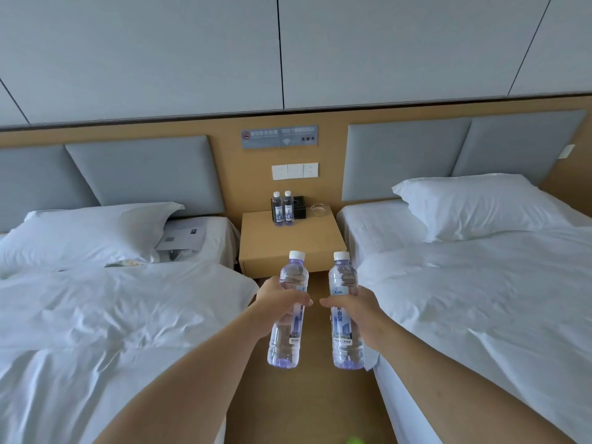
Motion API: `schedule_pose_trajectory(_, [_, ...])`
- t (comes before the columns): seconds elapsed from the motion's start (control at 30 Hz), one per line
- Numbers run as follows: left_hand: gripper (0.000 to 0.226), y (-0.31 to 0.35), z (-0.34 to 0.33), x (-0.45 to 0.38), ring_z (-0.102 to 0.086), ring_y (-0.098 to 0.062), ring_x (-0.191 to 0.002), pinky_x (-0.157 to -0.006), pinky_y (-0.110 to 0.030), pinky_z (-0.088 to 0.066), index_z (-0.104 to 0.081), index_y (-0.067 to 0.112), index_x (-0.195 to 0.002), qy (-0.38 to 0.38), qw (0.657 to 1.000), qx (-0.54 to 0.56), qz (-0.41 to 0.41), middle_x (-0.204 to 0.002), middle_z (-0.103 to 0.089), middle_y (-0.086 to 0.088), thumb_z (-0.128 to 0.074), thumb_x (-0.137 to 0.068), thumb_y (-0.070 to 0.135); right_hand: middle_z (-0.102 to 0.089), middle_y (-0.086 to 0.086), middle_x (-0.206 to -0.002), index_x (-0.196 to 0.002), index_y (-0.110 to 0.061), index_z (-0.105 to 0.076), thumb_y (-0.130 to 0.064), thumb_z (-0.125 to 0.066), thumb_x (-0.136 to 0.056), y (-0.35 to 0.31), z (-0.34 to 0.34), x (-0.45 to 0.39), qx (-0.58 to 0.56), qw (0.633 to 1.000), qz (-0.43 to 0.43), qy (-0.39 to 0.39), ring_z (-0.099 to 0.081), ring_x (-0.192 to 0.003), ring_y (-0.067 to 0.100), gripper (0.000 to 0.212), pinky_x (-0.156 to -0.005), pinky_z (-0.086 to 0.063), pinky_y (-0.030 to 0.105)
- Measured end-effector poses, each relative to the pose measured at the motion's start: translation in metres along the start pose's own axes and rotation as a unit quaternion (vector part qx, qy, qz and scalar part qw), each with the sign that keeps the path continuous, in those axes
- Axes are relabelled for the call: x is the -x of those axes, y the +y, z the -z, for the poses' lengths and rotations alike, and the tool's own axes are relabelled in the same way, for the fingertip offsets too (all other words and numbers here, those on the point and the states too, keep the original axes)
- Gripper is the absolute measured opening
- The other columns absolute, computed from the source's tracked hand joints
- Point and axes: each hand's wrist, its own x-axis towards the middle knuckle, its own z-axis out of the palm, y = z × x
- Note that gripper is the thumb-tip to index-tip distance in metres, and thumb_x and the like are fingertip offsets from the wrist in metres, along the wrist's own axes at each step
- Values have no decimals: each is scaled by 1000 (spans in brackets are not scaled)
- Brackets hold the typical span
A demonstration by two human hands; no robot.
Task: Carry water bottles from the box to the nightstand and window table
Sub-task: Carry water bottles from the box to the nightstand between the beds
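Observation:
My left hand (278, 303) grips a clear water bottle (286, 342) with a white cap around its middle, held upright. My right hand (358, 310) grips a second water bottle (346, 344) of the same kind, also upright. Both bottles hang in the aisle between two beds, just short of the wooden nightstand (290, 243). At the back of the nightstand top stand two small water bottles (283, 208) side by side. The box is not in view.
A black box (299, 206) and a glass ashtray (318, 209) sit behind the small bottles. White beds flank the aisle, left bed (105, 315) and right bed (480, 299). Papers (184, 235) lie on the left bed. Wall sockets (294, 171) sit above the nightstand.

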Motion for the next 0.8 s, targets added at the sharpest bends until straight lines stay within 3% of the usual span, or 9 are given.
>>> schedule_pose_trajectory(0.17, [56,27,-8,-98,-71,-19,-85,-50,-25,-57,-58,19,-103,27,999,-23,6,-99,-69,-6,-94,-61,16,-79,4,-83,-99,-18,-74,-22,-96,-52,-30,3,-106,-1,1000,8,-25,-76,-86,26,52,-69,-57,34])
schedule_pose_trajectory(0.27, [59,52,-14,-154,-68,-18,-85,-45,-23,-52,-50,22,-104,48,998,-29,34,-100,-64,-4,-93,-64,16,-78,3,-93,-107,-23,-68,-30,-96,-45,-60,10,-170,0,999,15,-47,-75,-90,24,68,-72,-59,36])
schedule_pose_trajectory(0.37, [66,82,-15,-203,-68,-22,-86,-49,-28,-56,-44,22,-113,53,995,-33,72,-103,-62,-6,-91,-67,14,-74,4,-104,-114,-29,-59,-35,-95,-49,-98,17,-228,-2,998,19,-54,-76,-90,24,75,-80,-63,43])
schedule_pose_trajectory(0.47, [66,111,-15,-247,-67,-24,-86,-51,-30,-59,-42,23,-114,53,994,-31,86,-104,-61,-7,-89,-69,13,-76,6,-99,-115,-26,-60,-41,-95,-55,-130,21,-281,-24,998,20,-57,-78,-82,22,71,-73,-63,39])
schedule_pose_trajectory(0.57, [68,131,-14,-284,-68,-26,-88,-51,-32,-60,-42,23,-118,52,994,-16,92,-106,-62,-9,-88,-69,16,-78,6,-95,-111,-26,-64,-56,-91,-59,-151,17,-321,-30,997,18,-69,-77,-84,24,67,-78,-63,41])
schedule_pose_trajectory(0.8, [77,163,-4,-373,-69,-24,-93,-59,-34,-55,-40,27,-123,35,992,83,85,-108,-67,-5,-84,-72,64,-76,8,-101,-112,-24,-65,-71,-77,-71,-180,-7,-405,-24,997,14,-78,-75,-93,29,64,-91,-60,52])
